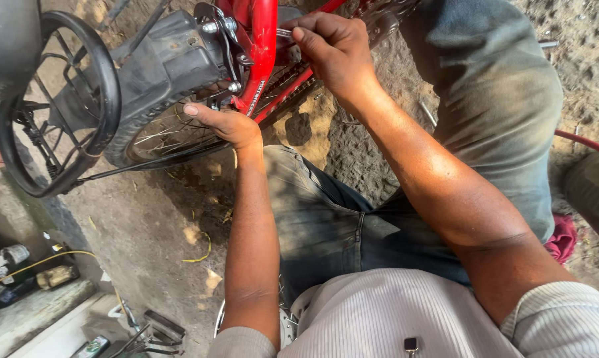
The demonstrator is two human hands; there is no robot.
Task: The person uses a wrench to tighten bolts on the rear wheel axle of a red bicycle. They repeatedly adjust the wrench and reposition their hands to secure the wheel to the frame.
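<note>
**Both hands at the rear bracket of a red bike**

The work sits at the red frame tube [263,46], top centre of the view, where a metal bracket with bolts [221,33] joins it to the black mudguard [167,59] over the rear wheel [160,132]. The tube's long axis runs roughly up-down in the picture, leaning a little to the left at its lower end.

The right hand [336,50] comes in from the right side of the tube, fingers curled tight round a thin metal tool [285,32] – only a short bit of shaft shows past the knuckles, pointing left toward the bracket, nearly touching the frame. What kind of tool it is can't be told.

The left hand [228,122] is lower, just below the bracket and beside the tube's lower end. Fingers loosely bent, thumb stretched left, tips tucked up under the mudguard and bracket – whether they pinch anything there can't be told. So the bracket lies above the left hand, and left of the right; the right is the nearer to the bolts.

Further out: a black round carrier frame w/ springs [54,106] at left, dusty ground [147,225], the person's jeans [326,219], and bottles and bits at bottom left [21,265].
</note>
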